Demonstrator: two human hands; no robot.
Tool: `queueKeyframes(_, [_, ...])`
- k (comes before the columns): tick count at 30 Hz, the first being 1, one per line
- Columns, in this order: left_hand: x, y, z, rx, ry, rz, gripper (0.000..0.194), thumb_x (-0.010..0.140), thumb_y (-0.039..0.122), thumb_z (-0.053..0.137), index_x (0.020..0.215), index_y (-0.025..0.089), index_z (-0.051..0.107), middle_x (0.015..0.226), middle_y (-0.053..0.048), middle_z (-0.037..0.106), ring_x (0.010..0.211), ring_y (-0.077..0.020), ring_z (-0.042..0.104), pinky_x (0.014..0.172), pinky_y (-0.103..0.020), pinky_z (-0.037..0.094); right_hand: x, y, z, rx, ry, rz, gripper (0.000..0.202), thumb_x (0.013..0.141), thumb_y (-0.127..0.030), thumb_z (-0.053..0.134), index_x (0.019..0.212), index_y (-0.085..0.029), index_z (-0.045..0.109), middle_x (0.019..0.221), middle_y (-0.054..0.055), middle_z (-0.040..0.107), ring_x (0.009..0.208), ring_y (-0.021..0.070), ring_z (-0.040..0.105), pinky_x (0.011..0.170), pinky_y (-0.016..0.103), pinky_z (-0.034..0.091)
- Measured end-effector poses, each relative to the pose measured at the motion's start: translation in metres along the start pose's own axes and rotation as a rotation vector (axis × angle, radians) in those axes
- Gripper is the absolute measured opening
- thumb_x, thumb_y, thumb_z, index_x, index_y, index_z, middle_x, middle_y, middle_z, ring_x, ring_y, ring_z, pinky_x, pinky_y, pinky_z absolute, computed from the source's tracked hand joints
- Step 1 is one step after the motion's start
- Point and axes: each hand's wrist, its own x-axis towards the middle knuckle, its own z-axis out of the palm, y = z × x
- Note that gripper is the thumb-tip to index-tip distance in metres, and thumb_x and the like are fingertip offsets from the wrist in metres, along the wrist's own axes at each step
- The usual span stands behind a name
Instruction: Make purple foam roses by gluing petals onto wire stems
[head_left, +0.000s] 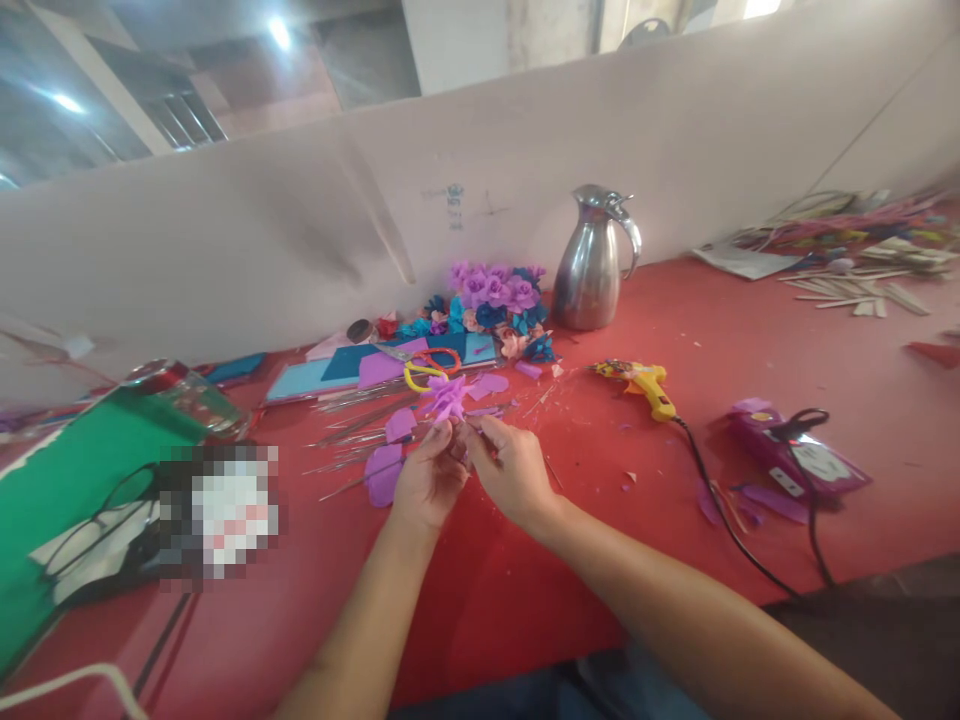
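A purple paper flower (448, 398) stands above my fingertips at the middle of the red table (525, 610). My left hand (431, 475) is closed around the base of this flower. Close against it, my right hand (510, 465) pinches at the same base; the stem between the fingers is mostly hidden. Purple paper petals (384, 475) and thin wires (345, 430) lie just left of my hands. Scissors with red and yellow handles (426, 375) rest behind the flower.
Finished paper flowers (499, 290) and a steel jug (589, 265) stand at the back. On the right are a yellow glue gun (651, 390) and a purple power strip (810, 460) with cables. A glass jar (187, 400), eyeglasses (97, 525) and a green sheet (90, 475) lie left.
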Motion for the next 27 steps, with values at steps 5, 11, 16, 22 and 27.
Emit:
queueKeyframes(5, [-0.007, -0.006, 0.009, 0.066, 0.041, 0.126, 0.013, 0.061, 0.014, 0.079, 0.071, 0.018, 0.071, 0.074, 0.002, 0.072, 0.067, -0.0085, 0.063, 0.067, -0.021, 0.047, 0.002, 0.008, 0.002, -0.111, 0.052, 0.004, 0.024, 0.091, -0.033, 0.044, 0.091, -0.023, 0.066, 0.071, 0.004, 0.069, 0.060, 0.0151, 0.061, 0.057, 0.022, 0.036])
queueKeyframes(11, [-0.010, -0.009, 0.012, 0.113, 0.015, 0.207, 0.013, 0.059, 0.019, 0.081, 0.065, 0.017, 0.070, 0.066, 0.001, 0.069, 0.064, -0.0099, 0.061, 0.062, -0.023, 0.045, -0.002, 0.006, 0.005, -0.007, -0.020, 0.045, 0.023, 0.093, -0.034, 0.042, 0.095, -0.024, 0.063, 0.065, 0.001, 0.067, 0.058, 0.0150, 0.062, 0.058, 0.022, 0.039])
queueKeyframes(16, [-0.012, -0.009, 0.014, 0.093, 0.023, 0.200, 0.014, 0.058, 0.021, 0.082, 0.064, 0.016, 0.070, 0.067, 0.001, 0.069, 0.066, -0.0099, 0.061, 0.063, -0.022, 0.046, -0.003, 0.007, 0.007, 0.052, -0.022, 0.055, 0.023, 0.092, -0.036, 0.044, 0.095, -0.025, 0.064, 0.066, 0.001, 0.068, 0.059, 0.0156, 0.064, 0.058, 0.022, 0.042])
queueKeyframes(22, [-0.015, -0.009, 0.012, 0.112, -0.052, 0.168, 0.017, 0.065, 0.030, 0.078, 0.070, 0.016, 0.070, 0.070, -0.001, 0.069, 0.062, -0.0099, 0.060, 0.056, -0.021, 0.043, -0.005, 0.011, 0.014, 0.139, -0.053, 0.058, 0.021, 0.091, -0.035, 0.046, 0.102, -0.026, 0.063, 0.070, 0.001, 0.069, 0.063, 0.0163, 0.065, 0.059, 0.023, 0.046])
queueKeyframes(27, [-0.014, -0.009, 0.006, 0.128, -0.094, 0.162, 0.018, 0.063, 0.029, 0.080, 0.064, 0.016, 0.066, 0.057, 0.002, 0.061, 0.050, -0.0075, 0.053, 0.047, -0.021, 0.036, -0.007, 0.012, 0.019, 0.269, -0.061, 0.061, 0.020, 0.092, -0.033, 0.045, 0.099, -0.024, 0.061, 0.079, 0.002, 0.068, 0.065, 0.0157, 0.063, 0.060, 0.024, 0.046])
